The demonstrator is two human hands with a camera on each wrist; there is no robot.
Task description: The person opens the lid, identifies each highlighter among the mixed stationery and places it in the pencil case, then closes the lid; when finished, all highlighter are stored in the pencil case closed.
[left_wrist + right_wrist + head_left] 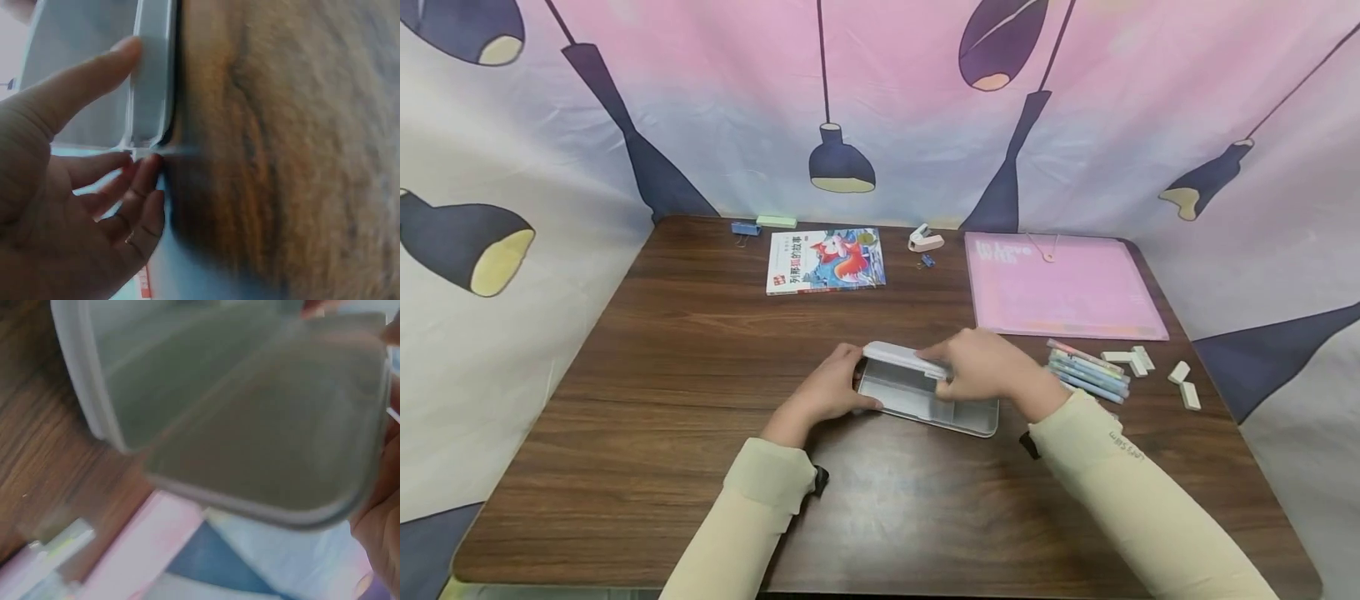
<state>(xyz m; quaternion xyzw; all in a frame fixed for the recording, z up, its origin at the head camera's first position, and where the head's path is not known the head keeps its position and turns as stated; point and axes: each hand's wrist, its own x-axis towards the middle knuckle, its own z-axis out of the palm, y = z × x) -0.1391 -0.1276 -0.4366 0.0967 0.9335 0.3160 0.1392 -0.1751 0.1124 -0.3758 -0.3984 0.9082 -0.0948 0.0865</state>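
Note:
A pale grey-white hinged pencil case (917, 400) lies on the dark wooden table with its lid (898, 357) raised partway. At the left end, my left hand (827, 387) grips the case. The left thumb (119, 59) presses the front wall in the left wrist view, while the fingers curl at the end by the hinge side. My right hand (981, 367) reaches over the tray and pinches the lid's edge. Seen from the right wrist, the lid (269, 431) and tray spread apart at an angle, with the bare inside showing.
Several coloured pens (1086, 371) lie to the right, beside small white blocks (1138, 360). A pink folder (1067, 287) lies back right. Behind are a fox picture book (827, 262), a small white stapler (925, 239), blue binder clips (745, 228) and a pale green bar (777, 222).

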